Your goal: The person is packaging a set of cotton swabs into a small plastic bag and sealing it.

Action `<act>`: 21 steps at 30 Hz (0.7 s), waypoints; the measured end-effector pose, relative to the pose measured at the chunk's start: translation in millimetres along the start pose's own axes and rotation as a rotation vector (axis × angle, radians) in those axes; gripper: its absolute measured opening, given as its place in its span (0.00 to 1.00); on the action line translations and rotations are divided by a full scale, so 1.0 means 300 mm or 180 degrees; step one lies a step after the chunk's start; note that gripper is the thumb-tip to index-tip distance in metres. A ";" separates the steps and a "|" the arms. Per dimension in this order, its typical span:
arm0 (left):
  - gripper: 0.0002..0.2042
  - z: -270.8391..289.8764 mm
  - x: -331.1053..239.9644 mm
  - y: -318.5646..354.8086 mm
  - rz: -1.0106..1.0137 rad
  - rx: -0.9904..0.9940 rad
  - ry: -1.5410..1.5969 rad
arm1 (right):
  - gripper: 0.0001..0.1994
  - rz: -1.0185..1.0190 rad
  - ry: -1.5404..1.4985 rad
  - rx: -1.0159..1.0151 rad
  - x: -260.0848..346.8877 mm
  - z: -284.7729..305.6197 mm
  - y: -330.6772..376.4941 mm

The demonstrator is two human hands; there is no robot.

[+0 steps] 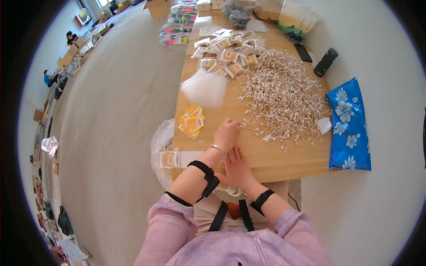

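My left hand [227, 134] reaches over the wooden table [284, 164], its fingers curled at the near left edge of a large heap of cotton swabs [286, 95]. What is in those fingers, if anything, is hidden. Just below it, my right hand [238, 169] rests near the table's front edge, fingers stretched forward and thumb out to the left. Yellow printed cards [192, 122] lie left of my left hand. Beyond them is a stack of clear plastic bags [204, 86], and farther back sits a pile of filled swab packets [228, 51].
A filled packet [168, 158] lies at the left table edge, above a plastic bag [156, 146] of swabs. On the right are a blue flowered pouch [349, 126], a black bottle [326, 62] and a phone [303, 52]. Colourful packs [179, 29] stand beyond the table's far left.
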State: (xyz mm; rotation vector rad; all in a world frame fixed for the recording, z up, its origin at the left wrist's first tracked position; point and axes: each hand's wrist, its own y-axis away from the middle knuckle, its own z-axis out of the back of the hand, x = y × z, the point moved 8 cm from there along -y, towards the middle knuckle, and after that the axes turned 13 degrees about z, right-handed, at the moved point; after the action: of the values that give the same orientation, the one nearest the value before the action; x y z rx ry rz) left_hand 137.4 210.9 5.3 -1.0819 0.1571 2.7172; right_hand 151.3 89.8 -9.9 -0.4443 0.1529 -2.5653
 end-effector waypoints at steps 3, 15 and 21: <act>0.08 -0.064 -0.003 -0.050 0.0058 0.0156 -0.0074 | 0.47 -0.0054 0.0186 0.0170 -0.020 -0.029 0.015; 0.06 0.028 0.104 -0.002 0.0000 0.0344 -0.0343 | 0.50 -0.0053 -0.0198 -0.0053 -0.004 0.007 0.025; 0.05 0.104 0.174 0.068 0.0048 -0.0042 0.0252 | 0.51 0.0017 -0.0021 -0.0078 -0.018 0.000 0.015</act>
State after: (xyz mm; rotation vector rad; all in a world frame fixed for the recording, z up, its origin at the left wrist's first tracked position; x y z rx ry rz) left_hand 74.7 204.7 -7.6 -1.1973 0.1603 2.6936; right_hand 158.0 88.7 -12.3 -0.4610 0.1832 -2.5589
